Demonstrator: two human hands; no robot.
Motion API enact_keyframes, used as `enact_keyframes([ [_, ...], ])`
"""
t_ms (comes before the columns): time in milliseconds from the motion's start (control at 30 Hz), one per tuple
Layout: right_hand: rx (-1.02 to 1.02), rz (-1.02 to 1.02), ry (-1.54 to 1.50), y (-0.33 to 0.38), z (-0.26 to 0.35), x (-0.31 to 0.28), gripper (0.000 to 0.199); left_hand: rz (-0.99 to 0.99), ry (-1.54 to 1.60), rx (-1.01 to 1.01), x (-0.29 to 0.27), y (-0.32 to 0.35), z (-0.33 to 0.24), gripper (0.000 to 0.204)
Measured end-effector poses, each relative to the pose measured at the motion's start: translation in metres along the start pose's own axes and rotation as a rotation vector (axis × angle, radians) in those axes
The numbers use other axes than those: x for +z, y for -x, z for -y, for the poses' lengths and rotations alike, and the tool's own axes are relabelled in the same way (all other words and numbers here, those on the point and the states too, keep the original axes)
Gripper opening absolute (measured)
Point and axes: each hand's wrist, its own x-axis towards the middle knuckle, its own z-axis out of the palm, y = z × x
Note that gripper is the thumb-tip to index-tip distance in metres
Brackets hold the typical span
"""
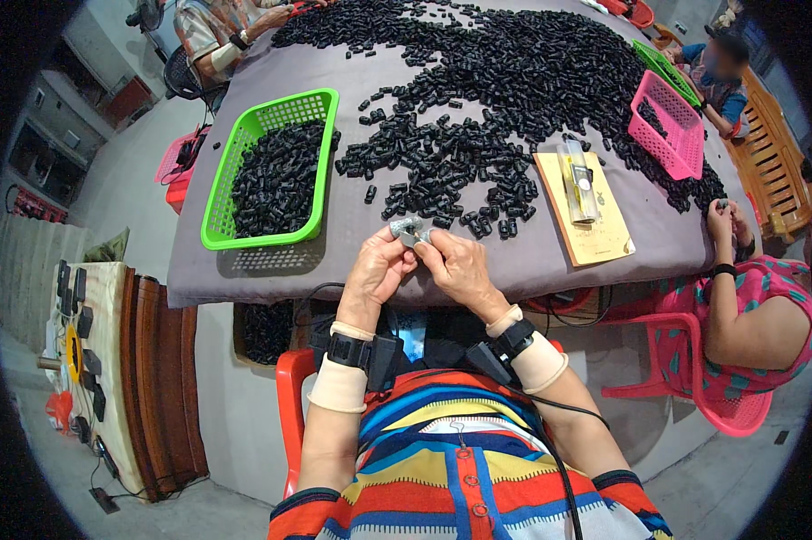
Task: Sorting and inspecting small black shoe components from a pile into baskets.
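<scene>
Just past the table's near edge, my left hand [377,272] is closed on a small silvery-grey piece [405,227] whose exact kind I cannot make out. My right hand [460,270] meets it from the other side, thumb and fingers pinched on the same piece. Beyond my fingers a wide spread of small black cylindrical plastic parts [460,162] lies on the grey cloth-covered table [352,270]. To the left stands a bright green basket [329,135], partly filled with the same black parts [275,184].
A yellow notepad [604,238] bearing a clear plastic case [578,184] lies right of my hands. Pink [685,148] and green [662,67] baskets stand at the far right. Other people sit around the table. A wooden bench [775,135] stands behind the right side.
</scene>
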Motion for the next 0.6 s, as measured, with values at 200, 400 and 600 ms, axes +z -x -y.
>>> enact_keyframes([
  [200,-0.005,-0.018,0.011,-0.0002,-0.0018,0.0027,0.022,-0.017,-0.009,0.005,0.0017,-0.0022,0.0002,0.021],
  [400,-0.02,-0.034,0.018,0.0004,-0.0033,0.0044,0.022,-0.014,-0.019,0.026,0.004,-0.0019,0.0013,0.022],
  [600,-0.022,-0.043,0.026,0.0009,-0.0058,0.0063,0.022,-0.083,-0.062,0.043,0.0101,-0.0015,0.0029,0.015],
])
